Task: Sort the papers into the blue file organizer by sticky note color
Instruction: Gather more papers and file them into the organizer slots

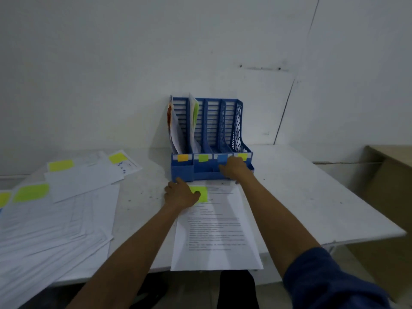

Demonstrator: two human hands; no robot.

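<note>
The blue file organizer (211,168) stands against the wall, its front labelled orange, green, blue and yellow from left to right. Papers stand in the two left slots; the two right slots look empty. A printed sheet (216,233) with a yellow-green sticky note (201,194) lies flat before the organizer. My left hand (180,194) rests on the sheet's top left corner, thumb on the note. My right hand (234,169) lies over the sheet's top right corner against the organizer's front ledge; its fingers are partly hidden.
A spread of white papers (55,219) with yellow and green sticky notes covers the left of the white table (312,208). A brown cabinet (388,197) stands at the right. The table's front edge runs close under the sheet.
</note>
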